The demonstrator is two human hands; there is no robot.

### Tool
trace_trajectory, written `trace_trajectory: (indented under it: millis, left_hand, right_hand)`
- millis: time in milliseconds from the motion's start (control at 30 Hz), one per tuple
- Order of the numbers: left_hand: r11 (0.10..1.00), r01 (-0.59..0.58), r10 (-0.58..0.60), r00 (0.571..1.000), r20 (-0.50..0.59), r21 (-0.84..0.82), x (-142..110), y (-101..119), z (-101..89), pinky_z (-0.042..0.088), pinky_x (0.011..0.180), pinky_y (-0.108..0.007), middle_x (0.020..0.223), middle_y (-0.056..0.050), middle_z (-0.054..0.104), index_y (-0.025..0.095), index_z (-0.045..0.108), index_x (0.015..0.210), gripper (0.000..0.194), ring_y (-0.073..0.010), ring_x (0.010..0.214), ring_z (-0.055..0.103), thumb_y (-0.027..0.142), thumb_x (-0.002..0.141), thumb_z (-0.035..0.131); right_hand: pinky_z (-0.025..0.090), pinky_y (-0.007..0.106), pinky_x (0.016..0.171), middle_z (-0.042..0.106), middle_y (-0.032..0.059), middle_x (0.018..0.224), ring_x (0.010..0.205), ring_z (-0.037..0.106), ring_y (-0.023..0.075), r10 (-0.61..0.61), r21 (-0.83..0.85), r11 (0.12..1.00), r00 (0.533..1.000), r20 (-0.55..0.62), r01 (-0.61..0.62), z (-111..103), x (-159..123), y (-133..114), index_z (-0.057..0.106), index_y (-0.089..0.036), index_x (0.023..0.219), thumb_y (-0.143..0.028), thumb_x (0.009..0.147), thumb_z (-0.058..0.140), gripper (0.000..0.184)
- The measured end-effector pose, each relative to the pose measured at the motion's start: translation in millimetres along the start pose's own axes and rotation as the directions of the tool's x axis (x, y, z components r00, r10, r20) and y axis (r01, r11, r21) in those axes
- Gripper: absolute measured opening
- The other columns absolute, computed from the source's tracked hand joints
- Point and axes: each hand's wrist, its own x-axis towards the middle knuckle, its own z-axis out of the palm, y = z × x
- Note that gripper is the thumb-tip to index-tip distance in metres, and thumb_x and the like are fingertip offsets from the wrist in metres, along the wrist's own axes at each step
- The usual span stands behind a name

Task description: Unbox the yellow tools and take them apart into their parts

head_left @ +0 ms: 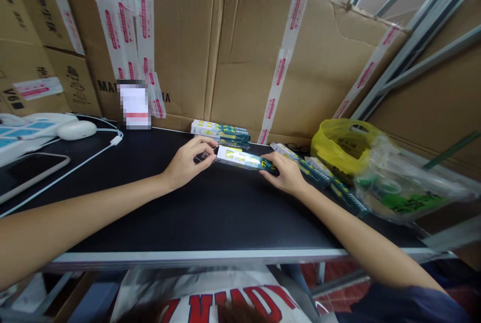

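Observation:
A narrow white and dark green cardboard box [240, 159] with yellow lettering is held level above the black tabletop. My right hand [284, 172] grips its green right end, thumb in front and fingers over the top. At the white left end, my left hand [193, 161] pinches thumb and fingertips together against the box's edge; the finger contact there is partly hidden. Just behind lies a stack of similar boxes [221, 130] against the cardboard wall. More such boxes [347, 195] lie slanted to the right of my right hand, partly covered by it.
A yellow plastic bag [330, 137] and a clear bag with green print [406, 192] stand at the right. At left are a power strip [33, 132], a white case [77, 130], a phone [30, 172] and a white cable [75, 165]. A cardboard wall [180, 42] closes the back.

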Motion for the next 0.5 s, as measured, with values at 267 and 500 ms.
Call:
trace_trajectory:
  millis: [267,500]
  left_hand:
    - [1.0,0.0,0.001,0.999,-0.044,0.017,0.3,-2.8,-0.4,0.049,0.087,-0.035,0.106,-0.006,0.064,0.019,0.063,0.102,0.019,-0.0189,0.102,0.059,0.026,0.086,0.057]
    - [0.993,-0.069,0.086,0.977,0.193,-0.097,-0.8,-7.5,0.0,0.048,0.096,-0.041,0.128,-0.011,0.053,0.018,0.067,0.096,0.021,-0.0222,0.111,0.056,0.021,0.087,0.049]
  right_hand:
    - [0.052,0.033,0.073,0.066,0.0098,0.099,0.088,0.065,0.0227,-0.007,-0.001,1.0,1.0,-0.001,0.007,0.9,-1.2,1.0,0.053,-0.018,0.112,-0.037,0.087,0.054,0.032]
    - [0.051,0.031,0.069,0.065,0.0106,0.098,0.084,0.064,0.0208,-0.151,-0.017,0.988,0.988,0.018,0.151,-2.8,-1.2,5.0,0.053,-0.017,0.114,-0.036,0.088,0.053,0.033]
